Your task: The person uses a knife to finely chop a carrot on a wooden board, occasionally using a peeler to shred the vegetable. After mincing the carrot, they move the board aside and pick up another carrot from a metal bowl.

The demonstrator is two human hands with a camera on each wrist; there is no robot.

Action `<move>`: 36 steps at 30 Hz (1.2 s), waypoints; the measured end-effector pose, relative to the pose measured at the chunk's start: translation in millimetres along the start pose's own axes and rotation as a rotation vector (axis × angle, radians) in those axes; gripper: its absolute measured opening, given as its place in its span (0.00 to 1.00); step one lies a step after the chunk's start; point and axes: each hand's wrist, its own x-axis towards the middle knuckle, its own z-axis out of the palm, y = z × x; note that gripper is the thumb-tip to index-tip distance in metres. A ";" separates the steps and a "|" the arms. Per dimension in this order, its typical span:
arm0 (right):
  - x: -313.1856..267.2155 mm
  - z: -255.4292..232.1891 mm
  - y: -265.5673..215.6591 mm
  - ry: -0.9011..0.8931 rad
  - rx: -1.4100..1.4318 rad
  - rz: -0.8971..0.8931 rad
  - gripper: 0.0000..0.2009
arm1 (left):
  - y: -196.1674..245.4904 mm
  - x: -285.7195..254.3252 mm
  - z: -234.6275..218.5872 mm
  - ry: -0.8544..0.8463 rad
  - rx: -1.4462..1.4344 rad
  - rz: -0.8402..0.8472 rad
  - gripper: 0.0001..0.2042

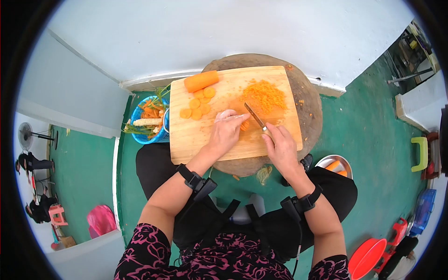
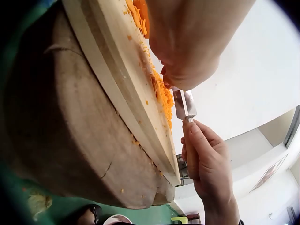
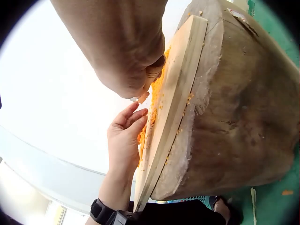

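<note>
While the board lies flat on the round wooden block, presumably for steady backing, head view has the right hand gripping the knife by its handle, blade angled by the left hand. Chopped carrot heaped beyond the blade; carrot slices and carrot chunk well apart, perhaps to leave cutting room. Left wrist view: right thumb along the handle, likely for control. Right wrist view: left fingers loosely bent, narrow gap between tips, beside carrot bits.
</note>
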 end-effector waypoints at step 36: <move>-10.0 -1.3 4.1 -0.016 -0.063 -0.012 0.16 | -15.0 16.5 -20.0 -0.352 -0.039 0.142 0.10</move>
